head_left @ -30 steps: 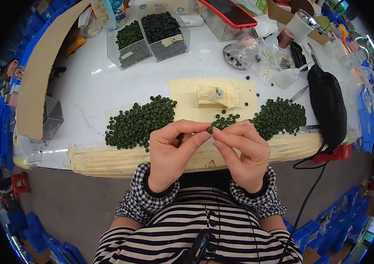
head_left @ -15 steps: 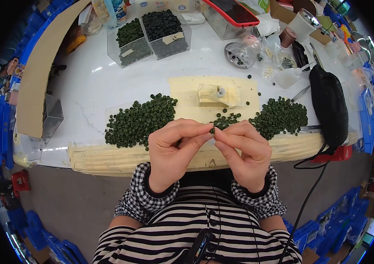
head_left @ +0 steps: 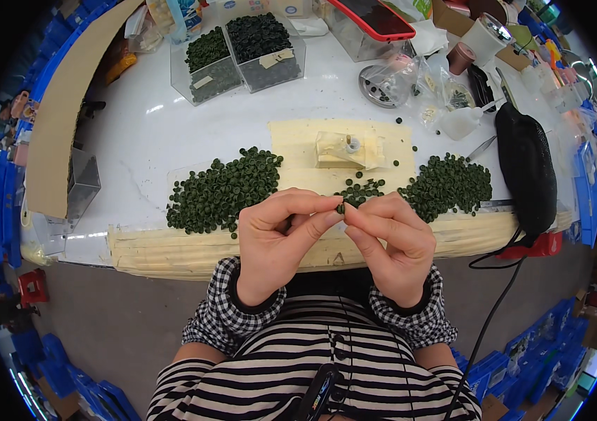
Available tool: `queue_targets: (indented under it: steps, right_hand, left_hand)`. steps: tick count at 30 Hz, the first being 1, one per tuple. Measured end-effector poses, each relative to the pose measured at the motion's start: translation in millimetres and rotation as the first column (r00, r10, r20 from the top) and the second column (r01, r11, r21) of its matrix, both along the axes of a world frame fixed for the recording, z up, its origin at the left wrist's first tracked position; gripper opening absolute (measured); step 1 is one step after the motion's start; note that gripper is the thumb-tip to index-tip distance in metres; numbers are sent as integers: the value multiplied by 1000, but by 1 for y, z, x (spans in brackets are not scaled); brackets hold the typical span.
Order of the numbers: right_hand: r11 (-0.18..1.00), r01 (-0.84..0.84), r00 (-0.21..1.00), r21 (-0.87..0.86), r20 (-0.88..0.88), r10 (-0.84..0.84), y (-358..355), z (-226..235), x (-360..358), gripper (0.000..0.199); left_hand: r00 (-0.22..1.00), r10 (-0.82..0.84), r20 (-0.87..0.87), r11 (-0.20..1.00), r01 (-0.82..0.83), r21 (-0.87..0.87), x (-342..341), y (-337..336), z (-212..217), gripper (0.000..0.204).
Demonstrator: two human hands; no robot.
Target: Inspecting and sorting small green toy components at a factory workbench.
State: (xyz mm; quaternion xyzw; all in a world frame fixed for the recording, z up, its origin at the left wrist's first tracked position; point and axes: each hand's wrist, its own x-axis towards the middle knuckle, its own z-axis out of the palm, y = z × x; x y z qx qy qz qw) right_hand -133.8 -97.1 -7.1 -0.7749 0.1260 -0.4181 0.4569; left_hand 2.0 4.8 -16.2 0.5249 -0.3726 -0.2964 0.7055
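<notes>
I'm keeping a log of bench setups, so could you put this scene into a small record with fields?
Left hand: pinches a small green piece
Right hand: fingers at that piece; grip unclear
Left pile: many small dark green pieces
Right pile: similar pieces
Beyond hands: tape-covered block on a beige patch
Table back: two filled clear bins, red-cased phone

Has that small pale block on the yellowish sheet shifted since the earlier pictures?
No. The pale block sits in the same spot, judged against the edges of the yellowish sheet under it; the view itself drifts slightly.
</notes>
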Motion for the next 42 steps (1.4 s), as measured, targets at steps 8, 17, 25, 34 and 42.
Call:
queue_targets:
  steps: [8,17,25,34,42]
  right_hand:
    - [1000,4,1000,-10,0,-4,0,1,0,29]
    - [999,-3,1000,-48,8,4,-3,0,0,29]
    - [1000,7,1000,15,-22,-6,-1,0,-1,28]
    - [1000,25,999,8,-47,-24,-4,0,-2,27]
    - [972,231,972,-34,-29,-232,-16,-1,-12,25]
  left_hand:
    - [1000,-1,-21,1000,1,3,-1,0,2,20]
    - [998,-10,56,1000,10,1,2,0,1,18]
    - [999,-4,50,1000,4,2,2,-2,1,19]
    - [995,-3,96,997,-5,81,3,-3,3,17]
    - [727,-19,686,960,-178,216,1,-11,0,17]
